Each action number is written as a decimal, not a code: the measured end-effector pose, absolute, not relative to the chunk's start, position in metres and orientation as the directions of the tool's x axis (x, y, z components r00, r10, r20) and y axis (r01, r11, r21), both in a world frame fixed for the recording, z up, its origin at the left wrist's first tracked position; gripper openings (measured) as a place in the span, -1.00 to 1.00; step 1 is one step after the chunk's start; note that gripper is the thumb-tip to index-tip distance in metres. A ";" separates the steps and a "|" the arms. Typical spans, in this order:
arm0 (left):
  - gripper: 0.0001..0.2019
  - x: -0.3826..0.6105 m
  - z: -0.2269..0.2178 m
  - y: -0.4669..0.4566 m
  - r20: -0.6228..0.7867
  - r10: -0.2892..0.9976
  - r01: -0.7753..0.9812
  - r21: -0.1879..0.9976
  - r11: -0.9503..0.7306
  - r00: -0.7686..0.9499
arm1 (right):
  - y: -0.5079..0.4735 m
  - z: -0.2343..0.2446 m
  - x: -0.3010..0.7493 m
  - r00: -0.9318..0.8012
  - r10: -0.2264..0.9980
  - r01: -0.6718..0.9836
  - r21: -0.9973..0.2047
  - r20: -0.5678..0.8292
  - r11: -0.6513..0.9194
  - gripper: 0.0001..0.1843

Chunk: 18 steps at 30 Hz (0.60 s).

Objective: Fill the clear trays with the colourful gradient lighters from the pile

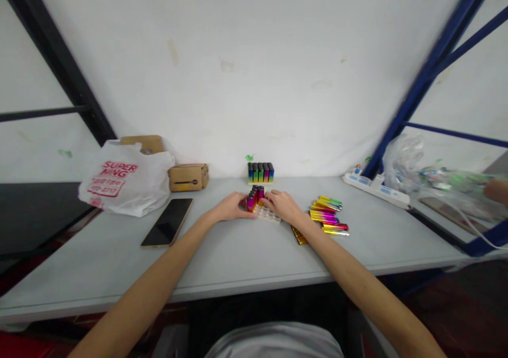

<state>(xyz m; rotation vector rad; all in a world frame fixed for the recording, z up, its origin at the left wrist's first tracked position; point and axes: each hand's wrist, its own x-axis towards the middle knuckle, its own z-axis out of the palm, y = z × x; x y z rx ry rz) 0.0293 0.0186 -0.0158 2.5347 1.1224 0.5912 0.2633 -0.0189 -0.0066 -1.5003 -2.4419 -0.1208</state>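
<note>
A white tray (270,215) lies on the grey table (238,252) with a few colourful lighters (255,196) standing in its left part. My left hand (231,207) rests against the tray's left side, its fingers curled beside the lighters. My right hand (282,205) lies over the tray's right part, fingers bent down onto it. Whether either hand grips a lighter is hidden. A pile of loose rainbow-coloured lighters (328,216) lies just to the right of my right wrist. A filled rack of lighters (261,172) stands at the back by the wall.
A dark phone (168,221) lies left of my left arm. Behind it sit a white plastic bag (123,181) and a small cardboard box (188,177). A white power strip (375,187) and a clear bag (428,181) are at the right, where another person's hand (497,190) shows.
</note>
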 end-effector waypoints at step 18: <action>-0.41 0.031 -0.012 0.016 0.211 0.758 0.605 0.489 -0.628 0.617 | -0.021 -0.011 0.468 -0.173 0.966 0.963 -0.173 0.194 0.207 -0.61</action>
